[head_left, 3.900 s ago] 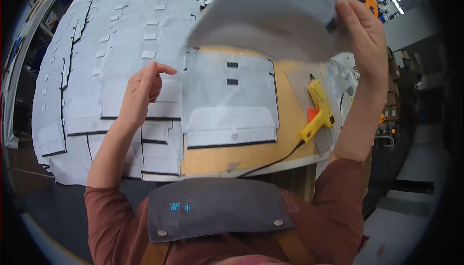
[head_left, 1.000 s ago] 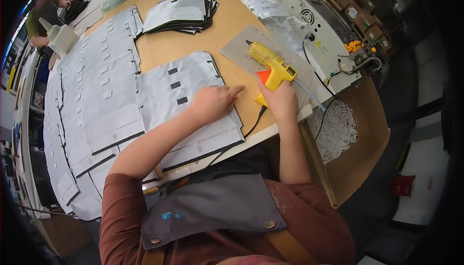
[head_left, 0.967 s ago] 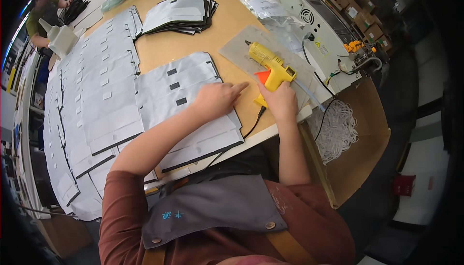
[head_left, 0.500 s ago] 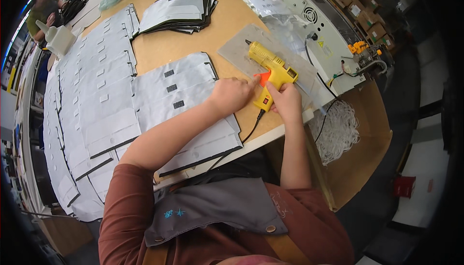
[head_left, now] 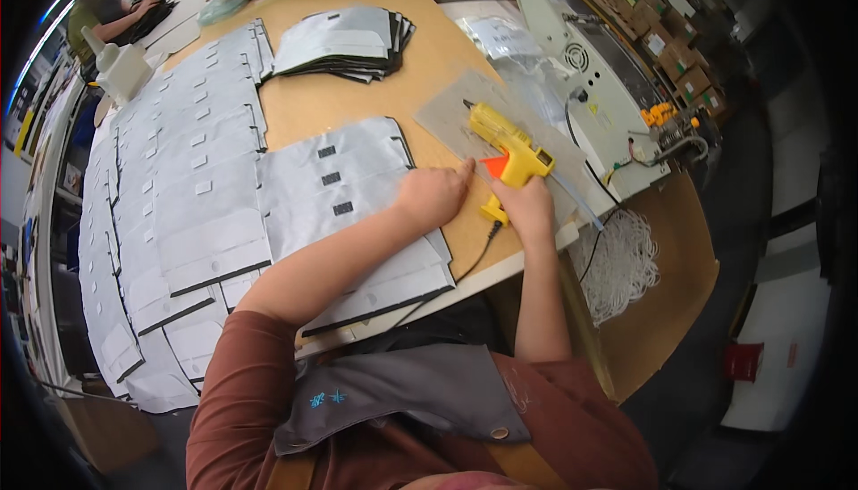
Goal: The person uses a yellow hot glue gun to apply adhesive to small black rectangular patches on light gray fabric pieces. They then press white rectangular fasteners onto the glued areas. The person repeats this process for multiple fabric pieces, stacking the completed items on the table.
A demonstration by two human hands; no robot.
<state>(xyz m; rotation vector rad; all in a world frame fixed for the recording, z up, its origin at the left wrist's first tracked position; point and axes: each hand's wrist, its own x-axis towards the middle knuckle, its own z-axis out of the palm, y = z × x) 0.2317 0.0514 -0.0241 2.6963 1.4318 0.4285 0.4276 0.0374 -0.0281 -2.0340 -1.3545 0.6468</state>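
your right hand [head_left: 529, 206] grips the glue gun [head_left: 517, 152]; your left hand [head_left: 433, 195], grip hidden, could get burnt if the nozzle [head_left: 468, 104] swings over.

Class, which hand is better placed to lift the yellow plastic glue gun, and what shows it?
Probably the right hand: it grips the yellow plastic glue gun by its handle. The left hand only extends a finger near its orange trigger.
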